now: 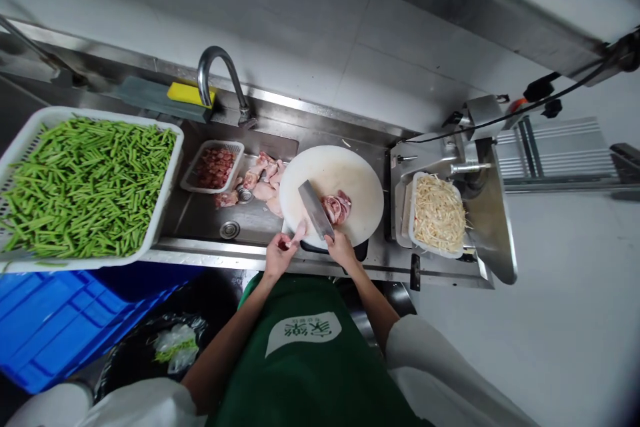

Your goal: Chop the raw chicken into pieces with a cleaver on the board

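Observation:
My right hand [342, 250] is closed round the handle of a cleaver [315, 208], whose broad blade rests over the round white cutting board [360, 177]. Right beside the blade lies a cut of raw red meat [337, 207]. At the board's near left edge, my left hand [280, 255] grips a pale pink piece of raw chicken [299, 232]. Its exact shape is partly hidden by the fingers. Left of the board, several raw chicken pieces [265, 188] lie in the metal sink [200, 223]. A small white basket [239, 155] there holds diced meat [215, 168].
A big white basket [173, 180] of cut green stalks [95, 187] stands at the left. The faucet [220, 57] arches over the sink, near a yellow sponge [187, 93]. At right, a slicing machine [500, 213] stands behind a tray of pale shreds [439, 210]. A lined bin [145, 347] is below.

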{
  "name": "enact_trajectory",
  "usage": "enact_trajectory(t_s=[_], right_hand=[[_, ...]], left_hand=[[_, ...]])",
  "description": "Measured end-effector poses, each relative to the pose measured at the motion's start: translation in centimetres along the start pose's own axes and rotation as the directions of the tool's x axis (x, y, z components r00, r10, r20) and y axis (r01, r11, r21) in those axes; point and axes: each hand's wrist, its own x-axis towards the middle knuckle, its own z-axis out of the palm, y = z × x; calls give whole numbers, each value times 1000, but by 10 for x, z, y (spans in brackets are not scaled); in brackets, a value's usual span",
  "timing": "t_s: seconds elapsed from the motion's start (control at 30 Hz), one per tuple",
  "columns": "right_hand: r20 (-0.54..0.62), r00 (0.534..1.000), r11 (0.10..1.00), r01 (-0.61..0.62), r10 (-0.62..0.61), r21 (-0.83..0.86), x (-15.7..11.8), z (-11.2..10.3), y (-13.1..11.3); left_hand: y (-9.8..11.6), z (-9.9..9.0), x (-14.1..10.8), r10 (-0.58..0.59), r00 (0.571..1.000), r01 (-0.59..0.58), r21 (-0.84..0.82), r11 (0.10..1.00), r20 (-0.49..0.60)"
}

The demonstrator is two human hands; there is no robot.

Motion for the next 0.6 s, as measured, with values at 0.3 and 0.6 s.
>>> enact_trajectory(t_s=[0.3,0.6], right_hand=[[9,999,998,37,-38,40,9,-8,1],[-145,986,997,-79,79,3,23,-37,35]], left_hand=[[58,-64,-1,182,976,-167,128,978,-119],[80,10,42,319,883,-425,298,855,344]])
